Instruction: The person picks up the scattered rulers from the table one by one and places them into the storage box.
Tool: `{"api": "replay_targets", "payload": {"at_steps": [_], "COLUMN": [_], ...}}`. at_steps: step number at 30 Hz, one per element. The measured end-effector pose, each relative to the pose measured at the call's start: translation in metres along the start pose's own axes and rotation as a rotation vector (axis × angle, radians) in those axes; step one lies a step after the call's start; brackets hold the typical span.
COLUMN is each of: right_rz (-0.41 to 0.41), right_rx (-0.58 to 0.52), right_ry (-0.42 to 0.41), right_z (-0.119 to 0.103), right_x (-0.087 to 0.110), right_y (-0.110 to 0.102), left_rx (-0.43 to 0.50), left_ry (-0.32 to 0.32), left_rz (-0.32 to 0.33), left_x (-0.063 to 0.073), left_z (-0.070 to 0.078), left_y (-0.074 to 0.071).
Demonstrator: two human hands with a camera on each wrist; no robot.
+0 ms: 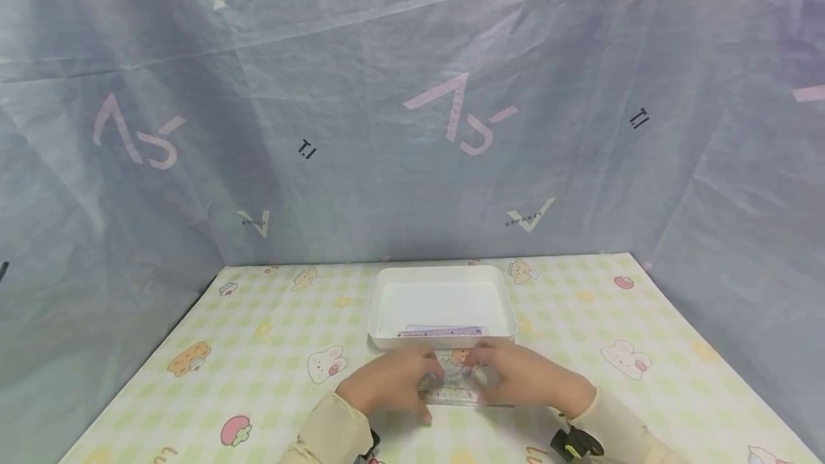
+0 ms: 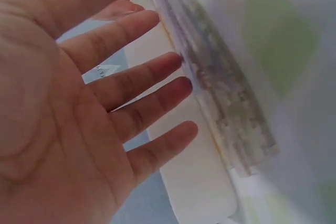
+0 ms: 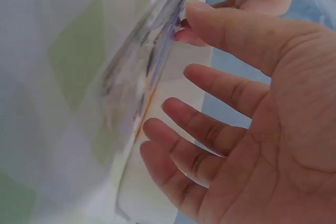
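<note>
A flat, see-through plastic piece with ruler-like marks (image 1: 451, 397) lies on the tablecloth in front of a white tray (image 1: 445, 272). My left hand (image 1: 398, 378) is over its left part, and the left wrist view shows straight, spread fingers (image 2: 142, 74) by the edge of the clear piece (image 2: 231, 108). From the right comes my right hand (image 1: 522, 377), its fingers (image 3: 210, 135) loosely extended beside the same piece (image 3: 139, 61). Blur hides whether the fingertips touch it. Inside the tray's near side lies a purple patterned strip (image 1: 445, 331).
The table (image 1: 271, 392) has a green-and-white checked cloth with cartoon prints. A grey-blue fabric sheet (image 1: 361, 185) with printed letters hangs behind and at both sides. The tray's near wall stands just beyond both hands.
</note>
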State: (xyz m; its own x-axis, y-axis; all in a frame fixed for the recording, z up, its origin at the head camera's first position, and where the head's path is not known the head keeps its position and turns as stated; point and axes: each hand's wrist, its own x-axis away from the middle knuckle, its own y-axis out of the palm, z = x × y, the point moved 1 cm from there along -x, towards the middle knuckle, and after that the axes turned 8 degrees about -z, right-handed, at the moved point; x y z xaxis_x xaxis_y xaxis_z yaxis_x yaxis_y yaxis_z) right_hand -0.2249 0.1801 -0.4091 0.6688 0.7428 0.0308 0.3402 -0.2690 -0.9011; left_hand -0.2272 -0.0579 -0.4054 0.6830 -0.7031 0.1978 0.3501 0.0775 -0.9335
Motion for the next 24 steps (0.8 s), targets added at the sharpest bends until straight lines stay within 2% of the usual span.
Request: {"api": "replay_targets", "payload": {"at_steps": [8, 13, 24], "right_rz": [-0.018, -0.019, -0.007], "right_rx": [0.026, 0.013, -0.001], "right_ry": [0.049, 0.072, 0.059], "right_z": [0.006, 0.008, 0.014], "right_x": [0.0, -0.002, -0.004], "right_y": [0.003, 0.007, 0.012], "left_rx": [-0.044, -0.035, -0.038], "left_ry": [-0.032, -0.059, -0.084], "left_rz": [0.004, 0.018, 0.038], "left_x": [-0.001, 0.0, -0.001], "left_z": [-0.004, -0.006, -0.007], "left_y": [0.002, 0.003, 0.002]}}
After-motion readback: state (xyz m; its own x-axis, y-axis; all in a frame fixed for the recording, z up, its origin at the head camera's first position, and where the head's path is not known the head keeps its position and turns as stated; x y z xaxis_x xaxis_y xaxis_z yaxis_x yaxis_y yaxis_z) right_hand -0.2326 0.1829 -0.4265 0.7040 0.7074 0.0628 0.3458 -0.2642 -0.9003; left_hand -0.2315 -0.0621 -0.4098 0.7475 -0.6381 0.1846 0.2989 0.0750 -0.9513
